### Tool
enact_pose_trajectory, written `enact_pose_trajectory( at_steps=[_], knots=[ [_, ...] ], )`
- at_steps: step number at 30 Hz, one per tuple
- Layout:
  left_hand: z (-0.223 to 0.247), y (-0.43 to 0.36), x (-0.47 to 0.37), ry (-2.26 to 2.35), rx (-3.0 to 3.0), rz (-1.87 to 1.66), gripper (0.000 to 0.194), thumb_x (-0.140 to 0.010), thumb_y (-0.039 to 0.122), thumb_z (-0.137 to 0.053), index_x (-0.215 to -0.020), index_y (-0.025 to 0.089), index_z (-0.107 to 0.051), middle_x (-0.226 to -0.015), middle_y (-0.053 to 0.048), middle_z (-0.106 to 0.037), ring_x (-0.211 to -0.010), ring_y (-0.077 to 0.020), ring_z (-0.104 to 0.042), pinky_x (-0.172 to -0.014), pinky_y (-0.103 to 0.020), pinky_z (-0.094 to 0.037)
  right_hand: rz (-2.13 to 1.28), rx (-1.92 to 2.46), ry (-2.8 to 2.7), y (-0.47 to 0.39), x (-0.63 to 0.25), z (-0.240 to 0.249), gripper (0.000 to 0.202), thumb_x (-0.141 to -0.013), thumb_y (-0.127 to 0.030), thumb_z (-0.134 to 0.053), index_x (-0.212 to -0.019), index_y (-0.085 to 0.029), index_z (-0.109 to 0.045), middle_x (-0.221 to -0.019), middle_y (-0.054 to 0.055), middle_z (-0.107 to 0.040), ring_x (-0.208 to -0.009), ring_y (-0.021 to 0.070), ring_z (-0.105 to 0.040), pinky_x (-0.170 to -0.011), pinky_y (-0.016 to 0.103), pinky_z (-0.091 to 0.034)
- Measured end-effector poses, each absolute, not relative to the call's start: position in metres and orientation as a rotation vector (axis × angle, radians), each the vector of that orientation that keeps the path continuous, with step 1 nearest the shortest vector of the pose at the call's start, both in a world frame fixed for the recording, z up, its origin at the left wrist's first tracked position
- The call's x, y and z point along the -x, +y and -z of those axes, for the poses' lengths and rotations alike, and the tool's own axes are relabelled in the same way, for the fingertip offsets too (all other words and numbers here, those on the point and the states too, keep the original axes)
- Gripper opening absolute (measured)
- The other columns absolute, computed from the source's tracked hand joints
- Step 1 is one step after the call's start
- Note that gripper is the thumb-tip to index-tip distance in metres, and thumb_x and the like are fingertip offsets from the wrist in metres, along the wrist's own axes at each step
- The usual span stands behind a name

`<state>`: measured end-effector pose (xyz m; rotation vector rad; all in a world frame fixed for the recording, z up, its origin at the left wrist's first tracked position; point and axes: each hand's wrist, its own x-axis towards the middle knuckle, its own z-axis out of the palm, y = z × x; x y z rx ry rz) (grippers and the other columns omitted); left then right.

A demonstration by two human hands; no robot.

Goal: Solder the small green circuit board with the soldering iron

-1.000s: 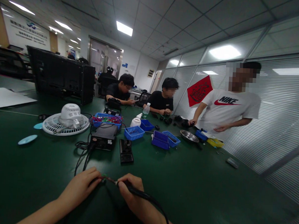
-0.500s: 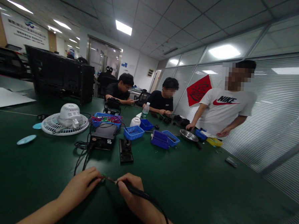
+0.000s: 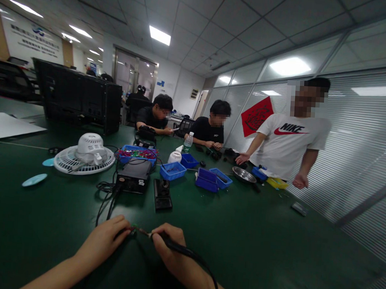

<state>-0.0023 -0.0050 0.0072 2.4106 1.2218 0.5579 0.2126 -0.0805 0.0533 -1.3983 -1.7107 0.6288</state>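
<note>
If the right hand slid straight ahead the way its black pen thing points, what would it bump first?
Probably the small wired piece at the left hand, but how far apart they are is unclear.

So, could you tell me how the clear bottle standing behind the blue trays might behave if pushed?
Tall and narrow, the bottle would probably tip if pushed near its white cap. Its round body may well roll once down. Its clear wall looks like thin plastic, so it would likely give when squeezed.

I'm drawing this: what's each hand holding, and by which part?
The right hand holds a soldering iron by its handle, near the metal end. The left hand pinches something tiny; which part, I can't tell.
</note>
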Motion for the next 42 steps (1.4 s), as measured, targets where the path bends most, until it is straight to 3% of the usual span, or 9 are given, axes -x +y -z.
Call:
enact_pose_trajectory(
  at_steps=[42],
  knots=[
    [-0.005, -0.005, 0.002, 1.204, -2.398, -0.596, 0.024, -0.090, 0.030, -0.042, -0.080, 0.022, -0.062, -0.083, -0.001, -0.061, -0.079, -0.0168, -0.059, -0.072, -0.026, -0.043, -0.618, 1.389, -1.725, -0.081, -0.213, -0.050, 0.016, -0.084, -0.019, -0.058, -0.079, -0.020, -0.073, -0.077, 0.001, -0.070, -0.075, 0.0155, -0.065, -0.071, 0.022, -0.047]
  ],
)
